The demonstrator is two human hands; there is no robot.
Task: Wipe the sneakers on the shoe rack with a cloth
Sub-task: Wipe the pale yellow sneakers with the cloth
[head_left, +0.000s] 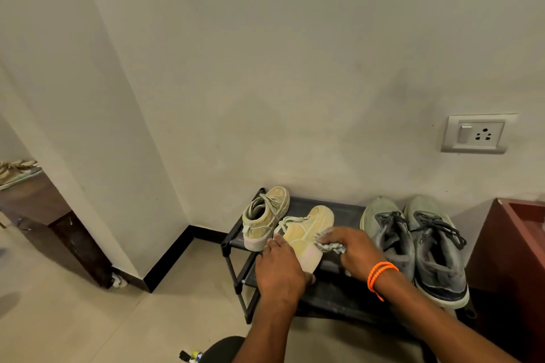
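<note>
Sneakers: two pairs sit on the top shelf of the black shoe rack [233,237], which stands against the wall.
Yellow sneaker [306,237]: this one is being cleaned now. It lies near the front edge of the shelf, with its toe pointing to the wall and its heel toward the person, so it is easy to reach.
Left hand [278,270]: it rests on the heel end of the yellow sneaker with the fingers bent over it. I think it holds the shoe steady so it does not slide while it is rubbed.
Right hand [351,250]: its fingers are curled round a bunched-up grey cloth [330,245] and press it on the right side of the yellow sneaker. Bunching the cloth gives a thick pad to rub with.
Orange band [380,275]: it sits on the right wrist, away from the shoe.
Other yellow sneaker [265,216]: it stands at the back left corner of the shelf, just beside its partner, out of the way.
Grey sneakers [413,244]: the pair stands side by side on the right part of the shelf, toes to the wall. The right arm passes just beside them.
Lower shelf: I see no shoes on the part that shows.
Wall socket [476,134]: it is on the wall above the grey pair.
Brown cabinet [513,268]: it stands to the right of the rack.
How far along: I guess three shoes may still need wiping, but I cannot tell which are clean.
</note>
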